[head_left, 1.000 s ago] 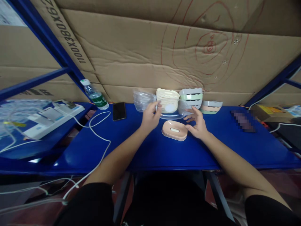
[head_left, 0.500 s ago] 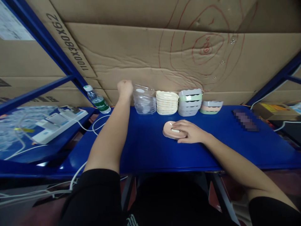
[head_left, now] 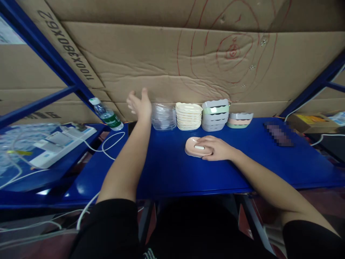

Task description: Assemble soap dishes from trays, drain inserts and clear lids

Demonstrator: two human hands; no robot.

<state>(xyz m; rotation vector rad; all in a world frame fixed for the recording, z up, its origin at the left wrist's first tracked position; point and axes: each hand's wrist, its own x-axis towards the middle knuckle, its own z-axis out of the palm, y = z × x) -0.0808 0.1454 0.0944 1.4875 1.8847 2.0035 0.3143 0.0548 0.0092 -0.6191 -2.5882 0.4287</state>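
Observation:
My left hand point(head_left: 140, 104) is raised with its fingers spread and nothing in it, just left of a stack of clear plastic dishes point(head_left: 164, 120). My right hand point(head_left: 219, 149) grips the right end of a pink oval soap dish point(head_left: 192, 142) on the blue table. A white oblong piece point(head_left: 199, 147) shows on top of the dish. Behind it stand a stack of cream wavy-rimmed dishes point(head_left: 188, 117) and a taller stack of grey and green dishes point(head_left: 215, 120). To their right is a short stack in grey, pink and green point(head_left: 239, 121).
A water bottle point(head_left: 110, 118) leans at the back left. A white power strip point(head_left: 63, 147) and cables lie on the left. A blurred flat object point(head_left: 279, 134) and a cardboard box point(head_left: 314, 123) are on the right. Cardboard point(head_left: 134, 54) walls the back.
My left hand has opened from a fist. The tilted clear dish at the top of its stack now sits lower. My right hand stays on the pink soap dish. The view has shifted slightly.

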